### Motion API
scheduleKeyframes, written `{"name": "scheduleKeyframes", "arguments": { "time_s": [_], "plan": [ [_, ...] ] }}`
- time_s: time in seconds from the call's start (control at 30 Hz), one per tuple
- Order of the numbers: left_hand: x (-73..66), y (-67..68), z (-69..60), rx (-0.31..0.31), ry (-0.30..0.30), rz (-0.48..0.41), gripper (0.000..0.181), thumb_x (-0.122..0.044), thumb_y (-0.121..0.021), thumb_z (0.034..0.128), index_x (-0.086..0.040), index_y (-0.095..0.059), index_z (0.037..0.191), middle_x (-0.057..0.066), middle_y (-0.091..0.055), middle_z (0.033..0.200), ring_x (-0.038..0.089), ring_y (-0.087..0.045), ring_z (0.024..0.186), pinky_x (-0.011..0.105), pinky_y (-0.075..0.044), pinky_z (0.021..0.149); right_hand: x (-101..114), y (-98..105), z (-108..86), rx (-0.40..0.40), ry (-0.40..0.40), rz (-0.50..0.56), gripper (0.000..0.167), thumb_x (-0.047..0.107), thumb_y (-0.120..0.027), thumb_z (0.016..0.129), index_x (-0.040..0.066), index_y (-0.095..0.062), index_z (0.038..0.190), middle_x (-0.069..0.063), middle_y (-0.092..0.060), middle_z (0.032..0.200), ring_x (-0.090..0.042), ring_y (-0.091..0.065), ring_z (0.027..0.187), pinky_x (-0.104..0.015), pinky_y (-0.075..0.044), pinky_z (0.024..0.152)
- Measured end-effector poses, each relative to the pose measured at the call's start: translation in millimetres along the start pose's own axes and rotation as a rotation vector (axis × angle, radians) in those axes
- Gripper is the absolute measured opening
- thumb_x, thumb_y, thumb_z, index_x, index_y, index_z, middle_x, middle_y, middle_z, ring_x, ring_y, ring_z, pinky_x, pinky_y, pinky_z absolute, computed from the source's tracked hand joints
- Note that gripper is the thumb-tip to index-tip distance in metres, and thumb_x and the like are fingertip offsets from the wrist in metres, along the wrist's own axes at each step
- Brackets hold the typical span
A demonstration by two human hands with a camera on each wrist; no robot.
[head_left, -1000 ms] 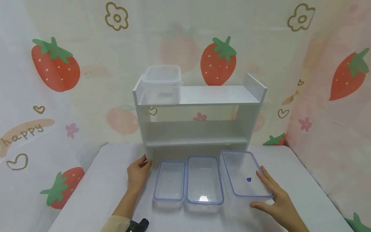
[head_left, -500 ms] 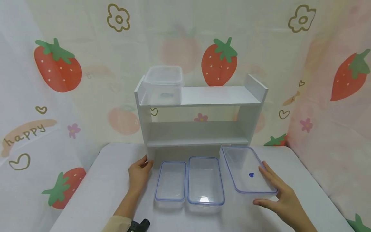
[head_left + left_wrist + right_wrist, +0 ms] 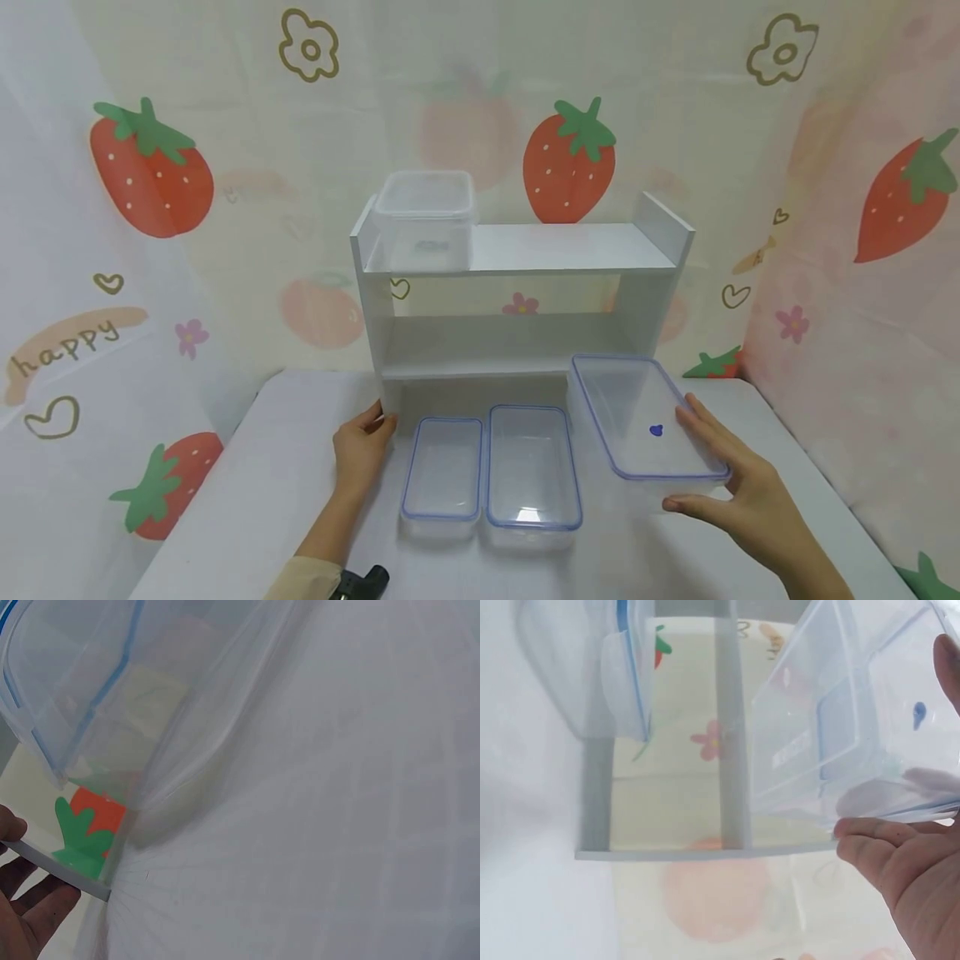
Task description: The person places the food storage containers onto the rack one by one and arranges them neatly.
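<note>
My right hand (image 3: 750,487) grips the right side of a large clear food container (image 3: 630,417) with a blue-rimmed lid, thumb low at the front and fingers along the lid edge. It is raised off the table, just in front of the right end of a white shelf rack (image 3: 510,343). In the right wrist view the container (image 3: 802,735) is tilted beside the rack's boards. With my left hand (image 3: 362,450) I pinch the rack's left side panel near its foot. The left wrist view shows thumb and fingers on either side of that panel (image 3: 56,870).
Two smaller blue-rimmed containers, a narrow one (image 3: 442,467) and a wider one (image 3: 532,467), stand side by side on the white table (image 3: 240,500) before the rack. A clear container with a frosted lid (image 3: 423,221) sits at the left of the top shelf.
The large container has risen off the table and moved forward and slightly right with my right hand, towards the rack's middle-shelf level. My left hand stays on the panel.
</note>
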State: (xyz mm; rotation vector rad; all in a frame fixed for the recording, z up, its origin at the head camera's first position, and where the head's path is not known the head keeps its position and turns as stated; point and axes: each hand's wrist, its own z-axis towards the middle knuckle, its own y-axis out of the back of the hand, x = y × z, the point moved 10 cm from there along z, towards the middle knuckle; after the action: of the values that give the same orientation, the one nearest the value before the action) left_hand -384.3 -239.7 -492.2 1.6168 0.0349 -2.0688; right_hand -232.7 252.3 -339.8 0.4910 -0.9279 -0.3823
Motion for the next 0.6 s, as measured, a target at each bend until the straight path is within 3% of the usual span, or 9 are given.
{"name": "scheduleKeyframes", "arguments": {
  "time_s": [0.27, 0.6],
  "plan": [
    [-0.4, -0.7, 0.3, -0.002, -0.002, 0.005, 0.043, -0.018, -0.074, 0.0943, -0.001, -0.065, 0.133, 0.017, -0.069, 0.129, 0.031, -0.074, 0.108, 0.039, -0.061, 0.090, 16.4, 10.8, 9.7, -0.021, 0.029, -0.001, 0.100, -0.004, -0.092, 0.066, 0.010, -0.047, 0.154, -0.005, -0.031, 0.168, 0.009, -0.036, 0.143, -0.003, -0.045, 0.095],
    [1.5, -0.6, 1.1, -0.014, 0.006, 0.009, 0.042, -0.019, -0.074, 0.0935, -0.002, -0.067, 0.131, 0.017, -0.069, 0.128, 0.030, -0.074, 0.107, 0.029, -0.061, 0.087, 31.1, 23.9, 20.7, -0.054, 0.039, -0.014, 0.099, -0.009, -0.091, 0.065, 0.007, -0.048, 0.152, -0.008, -0.036, 0.165, 0.005, -0.045, 0.135, -0.004, -0.047, 0.092]
  ]
}}
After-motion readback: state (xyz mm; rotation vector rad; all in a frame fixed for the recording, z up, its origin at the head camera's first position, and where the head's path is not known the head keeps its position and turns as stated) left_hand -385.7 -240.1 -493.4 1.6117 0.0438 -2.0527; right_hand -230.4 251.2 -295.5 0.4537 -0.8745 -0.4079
